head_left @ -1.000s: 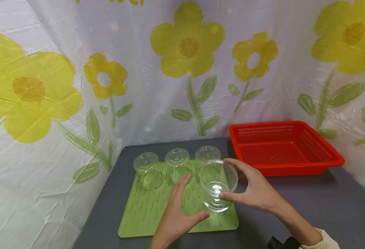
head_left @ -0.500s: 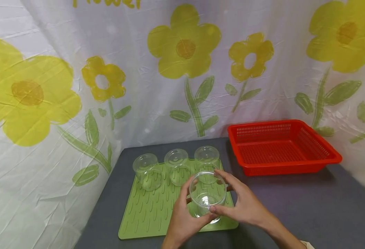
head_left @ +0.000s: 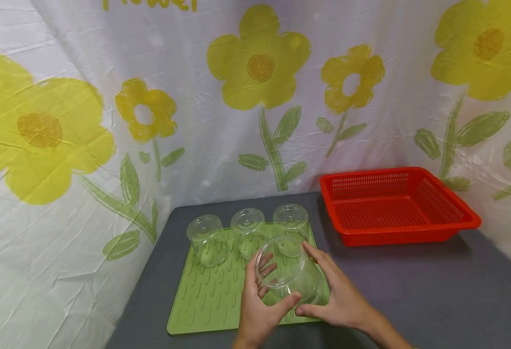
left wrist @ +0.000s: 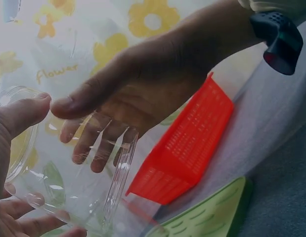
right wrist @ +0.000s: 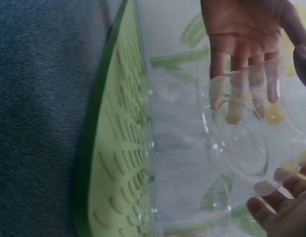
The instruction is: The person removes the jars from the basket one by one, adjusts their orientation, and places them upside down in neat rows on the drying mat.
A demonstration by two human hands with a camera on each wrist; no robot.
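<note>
A clear plastic jar is held between both hands above the near right part of a green ridged mat. The jar tilts, with its round rim toward the left and its base toward the lower right. My left hand grips the rim side, thumb in front and fingers seen through the clear wall. At the base side, my right hand grips the jar between thumb and fingers. Three similar clear jars stand in a row along the mat's back edge: a left jar, a middle jar and a right jar.
A red perforated plastic basket stands at the back right of the dark grey table. Behind the table hangs a white cloth printed with yellow flowers; it also runs along the left side.
My left hand has come in and taken hold of the jar beside my right hand. The jar has moved left and toward me, then tipped with its rim to the left.
</note>
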